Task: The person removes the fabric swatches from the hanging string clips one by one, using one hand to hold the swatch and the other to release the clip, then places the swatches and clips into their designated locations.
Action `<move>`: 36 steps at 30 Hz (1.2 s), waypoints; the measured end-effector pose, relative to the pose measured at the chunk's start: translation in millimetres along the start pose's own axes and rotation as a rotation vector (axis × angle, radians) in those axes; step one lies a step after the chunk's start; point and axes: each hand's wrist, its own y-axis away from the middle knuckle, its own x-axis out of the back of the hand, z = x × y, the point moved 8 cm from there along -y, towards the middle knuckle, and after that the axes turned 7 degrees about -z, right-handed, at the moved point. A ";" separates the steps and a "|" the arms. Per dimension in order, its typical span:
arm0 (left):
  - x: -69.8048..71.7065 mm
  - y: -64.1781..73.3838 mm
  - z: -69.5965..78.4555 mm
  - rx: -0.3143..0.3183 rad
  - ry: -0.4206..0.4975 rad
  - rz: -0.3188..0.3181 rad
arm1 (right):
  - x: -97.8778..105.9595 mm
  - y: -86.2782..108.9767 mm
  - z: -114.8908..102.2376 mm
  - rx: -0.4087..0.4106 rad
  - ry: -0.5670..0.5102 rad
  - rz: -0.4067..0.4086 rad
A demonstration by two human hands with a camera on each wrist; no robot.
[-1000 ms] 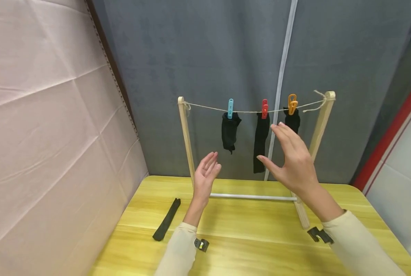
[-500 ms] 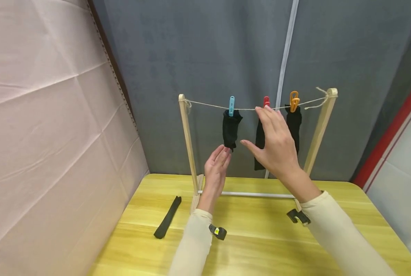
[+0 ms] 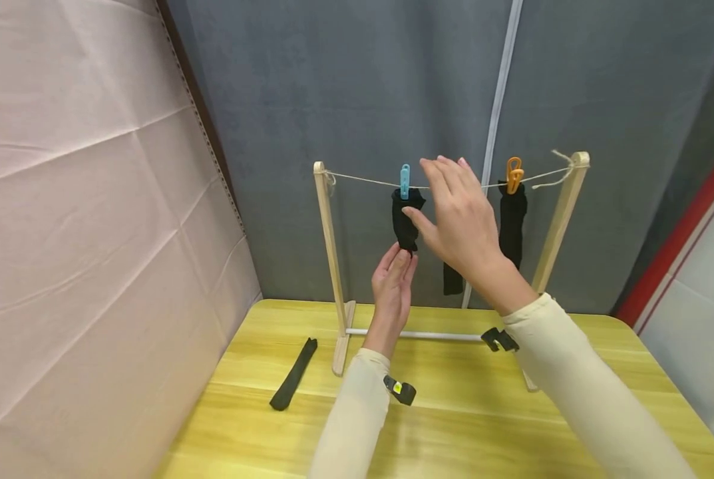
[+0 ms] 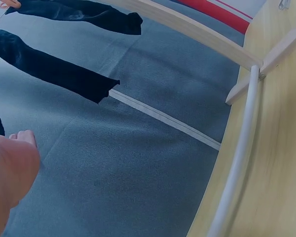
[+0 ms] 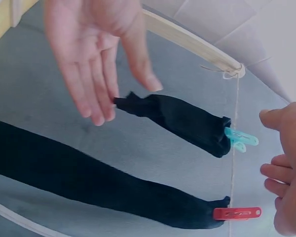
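A short, bunched black sock (image 3: 406,223) hangs from the line (image 3: 362,179) by a blue clothespin (image 3: 404,181). My left hand (image 3: 391,293) is at its lower end. In the right wrist view the left fingers (image 5: 91,84) are straight, with the sock's tip at the fingertips and the thumb standing apart. Raised beside the blue clothespin, my right hand (image 3: 461,216) has extended fingers and holds nothing. It hides most of a longer black sock (image 3: 452,279), whose red clothespin (image 5: 237,213) shows in the right wrist view.
Farther right, an orange clothespin (image 3: 514,175) holds another black sock (image 3: 512,223). Wooden posts (image 3: 331,249) carry the line, with a white rod (image 3: 434,336) low between them. A dark folded sock (image 3: 293,374) lies on the table (image 3: 243,426) at left. A grey curtain (image 3: 309,86) hangs behind.
My left hand has risen rightward from beside the left post to the bunched sock's lower end. My right hand has moved left and up, now covering the red clothespin in the head view.
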 end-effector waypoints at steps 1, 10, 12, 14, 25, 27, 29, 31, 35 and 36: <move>-0.1 -1.8 0.2 -0.005 0.001 0.003 | 0.0 -4.3 0.4 -0.013 0.005 -0.014; -1.9 -10.0 -3.7 -0.081 0.009 0.087 | -8.2 -28.8 10.2 -0.113 0.056 -0.137; -3.5 -10.1 -5.2 -0.098 0.005 0.107 | -9.1 -32.4 13.6 -0.146 0.075 -0.166; -4.7 -9.9 -6.4 -0.105 -0.003 0.122 | -9.9 -36.1 16.0 -0.170 0.085 -0.196; -11.3 -10.7 -10.6 -0.090 -0.007 0.115 | -12.1 -50.3 17.2 -0.184 0.056 -0.360; -10.2 -10.3 -9.7 -0.087 -0.011 0.115 | -14.2 -52.6 17.7 -0.186 0.039 -0.369; -7.0 -9.4 -7.8 -0.092 -0.008 0.129 | -17.3 -54.6 17.5 -0.187 0.017 -0.373; -3.6 -8.7 -5.0 -0.103 -0.001 0.145 | -19.5 -57.0 16.3 -0.181 -0.010 -0.365; -1.4 -8.5 -0.6 -0.118 0.007 0.144 | -19.2 -61.8 12.9 -0.162 -0.045 -0.338; -2.2 -8.4 0.1 -0.116 0.006 0.138 | -18.3 -62.5 12.7 -0.164 -0.052 -0.334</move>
